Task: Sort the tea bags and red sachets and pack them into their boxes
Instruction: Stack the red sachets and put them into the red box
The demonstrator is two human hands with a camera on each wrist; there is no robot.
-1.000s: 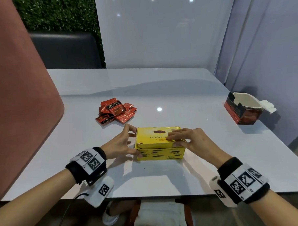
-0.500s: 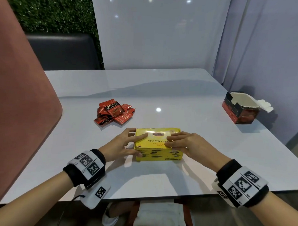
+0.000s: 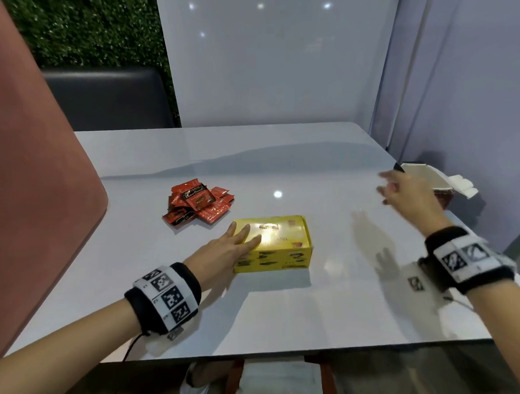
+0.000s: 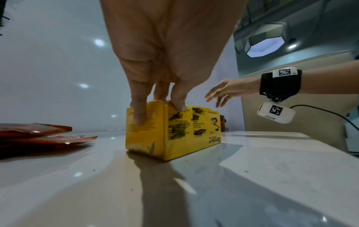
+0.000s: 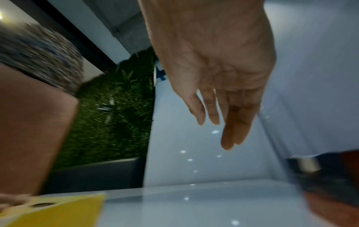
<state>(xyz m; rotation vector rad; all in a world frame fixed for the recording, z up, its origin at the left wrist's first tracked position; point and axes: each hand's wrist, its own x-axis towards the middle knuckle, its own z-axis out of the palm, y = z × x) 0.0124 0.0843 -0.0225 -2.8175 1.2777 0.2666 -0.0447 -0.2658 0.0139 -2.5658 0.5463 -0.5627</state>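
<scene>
Now the right hand (image 3: 407,195) has left the yellow box (image 3: 280,240) – fingers spread, empty – reaching toward the red box (image 3: 443,196) at the table's right edge; left hand (image 3: 225,252) stays flat on the closed lid, sachets (image 3: 198,204) unpacked.

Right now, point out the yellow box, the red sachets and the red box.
yellow box (image 3: 279,230): head view, closed top face.
red sachets (image 3: 198,204): head view, middle of the pile.
red box (image 3: 445,199): head view, visible red side wall.
</scene>
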